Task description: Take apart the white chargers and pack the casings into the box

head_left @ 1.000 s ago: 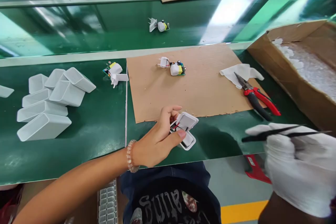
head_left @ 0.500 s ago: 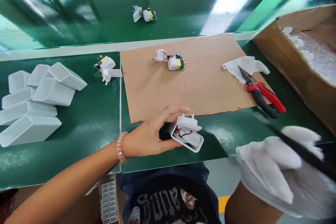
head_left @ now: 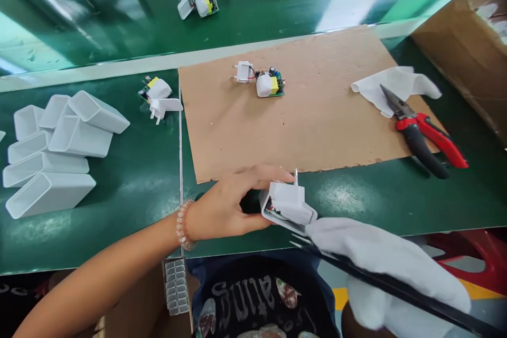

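Note:
My bare left hand (head_left: pixel 227 206) grips a white plastic charger housing (head_left: pixel 283 219) near the table's front edge. A white plug piece (head_left: pixel 285 198) with a metal pin pointing up sits at the housing's open end, and a bit of red wire shows beneath it. My right hand (head_left: pixel 388 264), in a white glove, is closed on dark tweezers (head_left: pixel 380 280). Their tips are just below the housing, and the gloved fingertips are at its right corner.
Brown cardboard (head_left: pixel 317 116) bears a circuit board with plug (head_left: pixel 270 83). Red-handled pliers (head_left: pixel 425 134) lie on white cloth (head_left: pixel 396 84) at right. Several white housings (head_left: pixel 59 190) are piled left; two more boards lie farther back. A carton (head_left: pixel 467 47) stands back right.
My right hand with the tweezers has moved left, up to the housing. The plug piece now sits lower over the housing's opening. The whole view has shifted a little.

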`<state>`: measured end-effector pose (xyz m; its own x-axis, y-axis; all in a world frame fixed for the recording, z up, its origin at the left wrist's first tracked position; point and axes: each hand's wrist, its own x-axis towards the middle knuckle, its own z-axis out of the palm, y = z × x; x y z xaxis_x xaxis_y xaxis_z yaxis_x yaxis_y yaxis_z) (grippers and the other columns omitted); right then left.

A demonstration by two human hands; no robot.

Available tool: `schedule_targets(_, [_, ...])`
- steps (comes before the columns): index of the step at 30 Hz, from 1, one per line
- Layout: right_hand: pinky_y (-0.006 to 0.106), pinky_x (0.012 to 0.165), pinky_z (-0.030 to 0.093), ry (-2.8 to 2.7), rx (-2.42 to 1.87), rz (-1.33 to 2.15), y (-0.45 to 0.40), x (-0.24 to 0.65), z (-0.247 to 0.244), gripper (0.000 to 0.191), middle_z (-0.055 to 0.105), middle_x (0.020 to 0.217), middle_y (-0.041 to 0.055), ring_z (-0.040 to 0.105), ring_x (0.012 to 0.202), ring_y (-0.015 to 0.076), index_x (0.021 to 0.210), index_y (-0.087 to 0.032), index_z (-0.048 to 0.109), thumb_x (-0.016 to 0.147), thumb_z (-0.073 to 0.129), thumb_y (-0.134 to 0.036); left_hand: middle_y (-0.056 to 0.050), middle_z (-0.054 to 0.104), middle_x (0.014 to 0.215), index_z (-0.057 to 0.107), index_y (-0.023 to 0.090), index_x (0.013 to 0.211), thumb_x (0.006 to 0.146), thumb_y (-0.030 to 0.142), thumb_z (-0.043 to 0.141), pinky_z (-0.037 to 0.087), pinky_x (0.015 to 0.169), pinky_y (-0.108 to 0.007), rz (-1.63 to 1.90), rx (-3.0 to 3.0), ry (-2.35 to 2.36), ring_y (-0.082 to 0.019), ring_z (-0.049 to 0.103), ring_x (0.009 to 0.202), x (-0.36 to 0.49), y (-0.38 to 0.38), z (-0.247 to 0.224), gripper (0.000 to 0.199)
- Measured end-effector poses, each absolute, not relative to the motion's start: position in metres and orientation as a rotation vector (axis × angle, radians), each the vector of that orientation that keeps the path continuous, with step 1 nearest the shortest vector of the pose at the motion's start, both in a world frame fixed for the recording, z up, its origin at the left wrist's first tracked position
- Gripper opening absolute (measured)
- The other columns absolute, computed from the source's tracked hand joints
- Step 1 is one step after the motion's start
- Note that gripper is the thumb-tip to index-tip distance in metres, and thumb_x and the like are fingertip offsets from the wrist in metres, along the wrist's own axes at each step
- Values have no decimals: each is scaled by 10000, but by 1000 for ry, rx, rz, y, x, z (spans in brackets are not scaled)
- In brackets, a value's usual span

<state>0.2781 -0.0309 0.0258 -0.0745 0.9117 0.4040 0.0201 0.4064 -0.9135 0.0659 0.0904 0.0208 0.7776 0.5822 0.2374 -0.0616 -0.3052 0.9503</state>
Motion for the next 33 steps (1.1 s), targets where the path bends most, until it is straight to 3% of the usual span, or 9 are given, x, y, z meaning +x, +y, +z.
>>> schedule_targets(4, [406, 936, 578, -1299, -937, 842, -26, 275, 22, 188, 751, 993, 18, 691, 992, 229, 1044, -229, 717, 919, 584, -184, -83, 654, 1225, 502, 221, 1274, 810, 122, 705, 530, 922, -261, 690, 1766, 413, -179, 684, 1055, 65, 89, 20, 516])
schedule_targets(9, [418, 937, 581, -1282, -1021, 864, -26, 267, 25, 81, 756, 938, 9, 668, 1056, 232, 894, -247, 726, 891, 648, -227, -84, 652, 1238, 513, 230, 1264, 800, 115, 724, 550, 912, -276, 661, 1705, 400, -192, 694, 1049, 65, 88, 20, 523])
schedule_targets(14, [448, 916, 590, -1280, -972, 909, -25, 270, 22, 205, 753, 975, 8, 676, 1023, 255, 985, -258, 724, 799, 743, -175, -87, 648, 1251, 508, 233, 1263, 811, 134, 720, 558, 894, -262, 649, 1700, 397, -189, 693, 1056, 65, 88, 20, 509])
schedule_targets(19, [424, 900, 596, -1300, -1018, 878, -23, 271, 26, 35, 755, 934, 13, 688, 989, 237, 883, -240, 718, 863, 690, -235, -86, 658, 1234, 511, 225, 1257, 816, 147, 717, 554, 898, -271, 632, 1706, 419, -186, 700, 1039, 65, 88, 19, 493])
schedule_targets(27, [400, 906, 601, -1328, -1009, 853, -18, 261, 28, 117, 754, 900, 5, 684, 1028, 221, 914, -243, 714, 849, 684, -150, -96, 649, 1264, 508, 235, 1269, 815, 137, 711, 552, 913, -279, 656, 1696, 387, -184, 696, 1045, 67, 89, 20, 507])
schedule_targets(33, [383, 920, 596, -1421, -1084, 821, -20, 253, 30, 116, 720, 1098, 27, 682, 1067, 220, 860, -240, 677, 850, 677, -125, -76, 668, 1228, 517, 235, 1273, 818, 157, 703, 550, 873, -256, 676, 1756, 398, -158, 705, 963, 67, 89, 20, 498])
